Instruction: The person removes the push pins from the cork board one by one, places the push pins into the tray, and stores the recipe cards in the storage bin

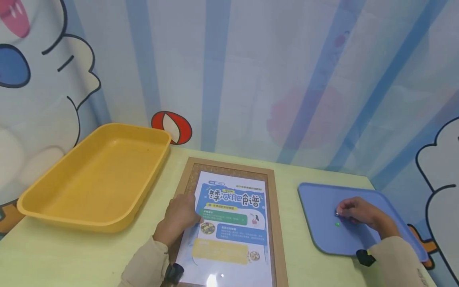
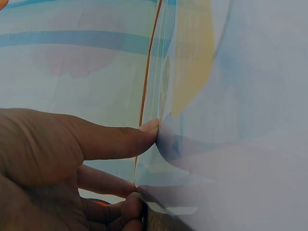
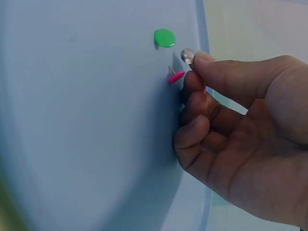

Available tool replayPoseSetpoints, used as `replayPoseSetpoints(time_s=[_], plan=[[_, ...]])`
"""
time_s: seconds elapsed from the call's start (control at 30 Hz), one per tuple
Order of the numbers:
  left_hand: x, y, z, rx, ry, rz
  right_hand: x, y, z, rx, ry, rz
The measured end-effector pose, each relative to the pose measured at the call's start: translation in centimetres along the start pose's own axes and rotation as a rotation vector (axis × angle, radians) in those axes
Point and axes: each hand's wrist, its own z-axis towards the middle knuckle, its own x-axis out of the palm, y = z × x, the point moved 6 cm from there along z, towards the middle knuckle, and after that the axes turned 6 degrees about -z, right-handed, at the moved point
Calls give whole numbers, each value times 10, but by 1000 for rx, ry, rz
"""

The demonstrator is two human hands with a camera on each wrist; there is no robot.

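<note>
A printed sheet (image 1: 233,223) with Chinese text lies over a wood-framed cork board (image 1: 229,169) in the middle of the table. My left hand (image 1: 181,217) pinches the sheet's left edge, the thumb (image 2: 120,142) on its face and the fingers behind. At the right, above the blue tray (image 1: 319,235), my right hand (image 1: 360,211) pinches a shiny clear-headed thumbtack (image 3: 188,56) between thumb and fingertips. Its pin is hidden by the fingers. On the tray beside these fingers lie a green thumbtack (image 3: 165,38) and a pink thumbtack (image 3: 176,77), its pin showing.
A deep yellow bin (image 1: 107,171) stands on the left of the pale yellow-green table (image 1: 82,259). Behind the table hangs a blue-and-white striped cloth backdrop (image 1: 247,79) with cartoon figures.
</note>
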Motion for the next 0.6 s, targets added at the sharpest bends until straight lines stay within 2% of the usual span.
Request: replayPoseSetpoints(time_s=[0.6], plan=[[0, 0, -1, 9, -6, -21, 1, 4, 2, 29, -72, -50]])
